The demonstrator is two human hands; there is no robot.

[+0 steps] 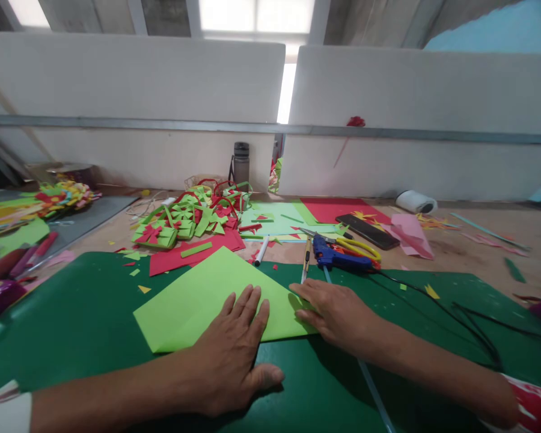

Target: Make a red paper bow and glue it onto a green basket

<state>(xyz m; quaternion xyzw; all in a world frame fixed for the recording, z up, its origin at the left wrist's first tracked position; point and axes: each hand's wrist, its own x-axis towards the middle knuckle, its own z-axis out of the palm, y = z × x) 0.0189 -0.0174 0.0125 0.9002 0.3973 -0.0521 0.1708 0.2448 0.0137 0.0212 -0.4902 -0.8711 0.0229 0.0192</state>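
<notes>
A light green sheet of paper (pixel 189 300), apparently folded, lies on the green cutting mat (pixel 94 373). My left hand (pixel 234 349) rests flat on its lower middle, fingers stretched out and thumb spread over the mat. At the sheet's right corner my right hand (pixel 331 310) has its fingers closed on the paper edge. Just beyond those fingers lie a utility knife (pixel 306 255) and a blue glue gun (pixel 340 258) with a clear glue stick (pixel 374 391) running under my right forearm. Yellow-handled scissors (pixel 358 246) lie against the gun.
Behind the sheet are red paper (pixel 171 262), a white marker (pixel 262 250) and a pile of green and red paper pieces (pixel 193 213). A phone (pixel 367 231), a bottle (pixel 241 163) and a white roll (pixel 415 201) stand or lie farther back. A black cord (pixel 437 304) crosses the mat at right.
</notes>
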